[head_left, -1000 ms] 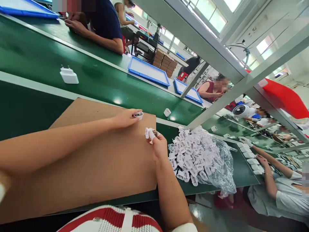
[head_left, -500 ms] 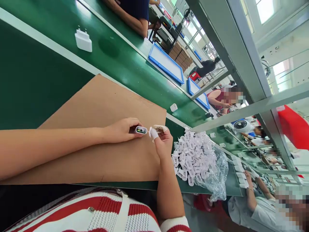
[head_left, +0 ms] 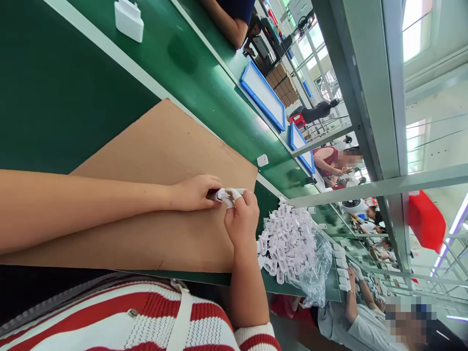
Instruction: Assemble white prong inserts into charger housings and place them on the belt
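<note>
My left hand (head_left: 193,192) rests on a brown cardboard sheet (head_left: 161,151) and is closed round a small white charger body (head_left: 218,195), of which only the end shows. My right hand (head_left: 241,217), with white finger cots on its fingertips, meets it and pinches a small white plastic piece (head_left: 230,194) against that end. Both hands touch at the part. Just to the right lies a clear plastic bag (head_left: 314,263) heaped with several white plastic pieces (head_left: 281,239).
A green conveyor belt (head_left: 175,58) runs behind the cardboard, carrying a white charger (head_left: 128,19) at top left and a small white part (head_left: 262,160). Blue-rimmed trays (head_left: 263,95) lie further along. Other people work across and down the line, under a grey metal frame (head_left: 365,73).
My hands, a short way apart earlier, have come together, and the white piece now sits against the charger end. The camera has tilted and swung, shifting the belt upward.
</note>
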{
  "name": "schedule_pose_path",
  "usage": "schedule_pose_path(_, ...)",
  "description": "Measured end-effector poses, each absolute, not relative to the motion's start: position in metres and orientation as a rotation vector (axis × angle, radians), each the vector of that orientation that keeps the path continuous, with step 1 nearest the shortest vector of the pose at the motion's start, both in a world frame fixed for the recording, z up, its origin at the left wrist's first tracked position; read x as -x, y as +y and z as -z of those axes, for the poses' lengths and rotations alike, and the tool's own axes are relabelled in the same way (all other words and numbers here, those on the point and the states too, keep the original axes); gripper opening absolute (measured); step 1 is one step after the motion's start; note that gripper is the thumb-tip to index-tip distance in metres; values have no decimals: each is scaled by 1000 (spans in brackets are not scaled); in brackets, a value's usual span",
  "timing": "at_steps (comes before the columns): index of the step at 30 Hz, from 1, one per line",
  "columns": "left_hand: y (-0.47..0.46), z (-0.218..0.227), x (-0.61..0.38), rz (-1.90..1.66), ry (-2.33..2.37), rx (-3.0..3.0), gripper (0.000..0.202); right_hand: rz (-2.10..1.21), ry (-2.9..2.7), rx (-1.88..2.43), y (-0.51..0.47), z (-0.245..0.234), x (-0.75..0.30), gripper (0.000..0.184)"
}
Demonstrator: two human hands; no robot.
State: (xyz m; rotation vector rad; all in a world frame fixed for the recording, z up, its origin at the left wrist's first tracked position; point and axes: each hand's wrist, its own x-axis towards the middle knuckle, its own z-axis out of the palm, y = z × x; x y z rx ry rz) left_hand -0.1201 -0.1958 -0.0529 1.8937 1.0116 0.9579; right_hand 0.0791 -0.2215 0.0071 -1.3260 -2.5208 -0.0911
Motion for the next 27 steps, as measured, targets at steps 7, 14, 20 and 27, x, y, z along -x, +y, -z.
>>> schedule_pose_path(7, -195, 55, 119, -970, 1012, -1891, 32, 133, -2608, 1357, -222, -19, -78, 30)
schedule_pose_path(14, -195, 58, 120, -964, 994, -1897, 30, 62, -2629, 1429, -217, -24, -65, 32)
schedule_pose_path(20, -196, 54, 120, -974, 1007, -1868, 33, -24, -2595, 1435, -214, -28, -72, 39)
schedule_pose_path(27, -196, 55, 119, -968, 1024, -1857, 32, 35, -2641, 1362, -213, -26, -74, 39)
